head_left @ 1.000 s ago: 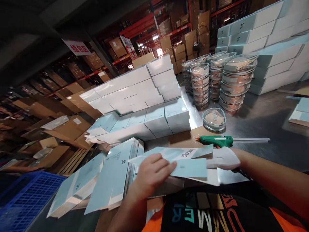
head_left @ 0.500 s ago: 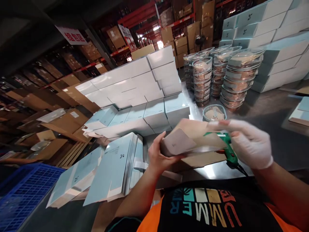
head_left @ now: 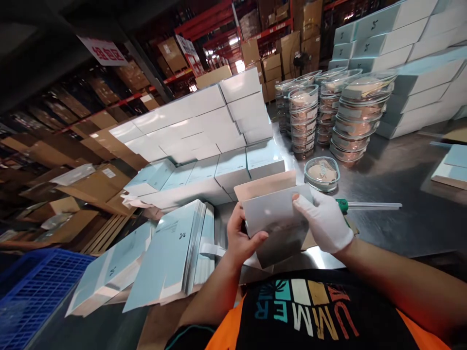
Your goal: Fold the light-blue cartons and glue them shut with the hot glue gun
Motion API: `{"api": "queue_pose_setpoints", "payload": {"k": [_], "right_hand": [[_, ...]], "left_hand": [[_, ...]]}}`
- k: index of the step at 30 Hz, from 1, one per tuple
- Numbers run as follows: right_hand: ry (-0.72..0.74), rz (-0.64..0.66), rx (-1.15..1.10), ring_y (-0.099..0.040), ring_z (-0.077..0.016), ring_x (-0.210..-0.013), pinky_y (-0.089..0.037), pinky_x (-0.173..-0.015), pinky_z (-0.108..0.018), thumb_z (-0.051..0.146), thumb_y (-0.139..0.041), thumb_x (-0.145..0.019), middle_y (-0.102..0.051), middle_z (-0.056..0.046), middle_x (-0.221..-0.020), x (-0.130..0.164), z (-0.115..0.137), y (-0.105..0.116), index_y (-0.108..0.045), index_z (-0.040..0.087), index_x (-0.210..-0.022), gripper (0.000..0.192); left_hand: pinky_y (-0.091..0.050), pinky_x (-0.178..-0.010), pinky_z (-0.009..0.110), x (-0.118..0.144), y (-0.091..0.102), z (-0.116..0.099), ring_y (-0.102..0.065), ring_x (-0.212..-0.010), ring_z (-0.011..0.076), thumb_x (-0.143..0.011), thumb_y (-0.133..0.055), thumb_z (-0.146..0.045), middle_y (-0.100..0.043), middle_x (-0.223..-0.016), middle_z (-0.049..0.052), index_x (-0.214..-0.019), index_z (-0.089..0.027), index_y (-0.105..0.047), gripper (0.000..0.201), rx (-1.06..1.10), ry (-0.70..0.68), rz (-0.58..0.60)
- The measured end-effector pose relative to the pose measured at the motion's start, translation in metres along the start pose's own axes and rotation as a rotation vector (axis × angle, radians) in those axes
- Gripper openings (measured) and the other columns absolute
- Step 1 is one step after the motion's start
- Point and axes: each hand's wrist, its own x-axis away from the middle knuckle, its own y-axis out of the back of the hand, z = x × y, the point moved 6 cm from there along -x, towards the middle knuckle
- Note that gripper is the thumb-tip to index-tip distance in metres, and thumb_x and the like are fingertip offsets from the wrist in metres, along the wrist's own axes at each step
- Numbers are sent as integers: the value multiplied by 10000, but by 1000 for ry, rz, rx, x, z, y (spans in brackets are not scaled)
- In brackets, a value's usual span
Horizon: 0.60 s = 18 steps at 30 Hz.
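Between my hands is a white cardboard box [head_left: 275, 226] with a raised flap at its far edge, held above the metal table. My bare left hand [head_left: 242, 238] grips its left side, thumb on the near face. On the right side, my right hand [head_left: 324, 216] in a white glove presses its thumb against the near face; its other fingers are mostly hidden behind. Just past the gloved hand, a green glue gun [head_left: 343, 206] shows in part, beside thin clear glue sticks [head_left: 375, 206]. A clear oval container [head_left: 321, 173] stands beyond the box.
Flat light-blue cartons [head_left: 171, 253] lie stacked to my left, near a blue crate [head_left: 40, 291]. White boxes [head_left: 189, 131] form a wall behind. Several stacks of clear containers [head_left: 359, 126] and more blue-white boxes [head_left: 412, 97] stand at the back right.
The box has turned so its broad white face is toward me, with the flap upright. My right hand has moved left from above the glue gun onto the box's right side.
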Motion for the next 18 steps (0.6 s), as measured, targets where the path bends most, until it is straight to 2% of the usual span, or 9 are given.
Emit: {"api": "queue_pose_setpoints", "payload": {"k": [1,4,6,8,10,12,14,16,18], "right_hand": [[22,-45,23,-734,-281,-921,-650,-876,-452,479,-747,-847,-755,-52,-974,0,1,-4,-707,242,-1080,335],[127,-51,-20,-732,-254,-1066,-623,-973,-417,285,-685,-782,-754,-68,-1210,1,8,-17,-596,254,-1351,576],[190,52,-44,-726,-250,-1159,-604,-1039,-419,292,-661,-835,-745,-79,-1298,-2,14,-19,-566,266,-1403,577],[230,157,72,-725,-269,-1187,-602,-1052,-442,397,-643,-927,-745,-89,-1322,-8,16,-9,-609,270,-1370,462],[250,164,371,-724,-319,-1192,-594,-1054,-487,503,-630,-953,-743,-128,-1311,-19,10,17,-671,244,-1286,424],[181,77,813,-713,-401,-1200,-563,-1068,-559,518,-672,-908,-738,-199,-1266,-30,-12,56,-716,194,-1173,422],[-92,66,1242,-726,-494,-1137,-563,-985,-630,497,-729,-863,-745,-277,-1175,-35,-54,99,-736,151,-1087,412],[-355,160,1328,-768,-508,-976,-590,-835,-592,482,-755,-843,-765,-306,-1085,-29,-101,136,-713,114,-1156,485],[-269,157,1157,-780,-428,-777,-582,-710,-484,453,-781,-823,-792,-226,-925,-24,-130,158,-694,173,-1119,416]], "left_hand": [[-552,-907,396,3,4,-4,-679,-1057,289,-796,-863,-711,-648,-1166,84,-1193,-281,-633,629,-1,-52,-46],[-537,-1024,434,16,16,-11,-649,-1247,316,-804,-866,-701,-623,-1386,104,-1407,-357,-577,752,-98,-204,-74],[-488,-1131,480,24,24,-8,-649,-1256,320,-807,-880,-673,-682,-1276,76,-1395,-360,-639,708,-238,-246,15],[-443,-1191,514,30,38,-3,-652,-1246,333,-796,-892,-661,-712,-1129,56,-1260,-329,-734,592,-337,-223,12],[-489,-1133,504,30,55,2,-662,-1208,338,-796,-877,-677,-710,-1121,69,-1192,-295,-755,564,-304,-119,-92],[-552,-995,443,28,67,7,-684,-1115,315,-787,-861,-706,-695,-1148,84,-1173,-262,-742,601,-188,3,-209],[-557,-870,366,24,71,9,-687,-999,265,-774,-861,-723,-681,-1136,77,-1180,-248,-720,641,-50,89,-281],[-539,-813,323,19,68,10,-679,-932,234,-771,-856,-740,-684,-1095,63,-1188,-247,-707,662,47,146,-295],[-528,-786,307,15,61,10,-673,-894,223,-779,-828,-774,-692,-1059,56,-1192,-244,-702,684,86,182,-277]]}}
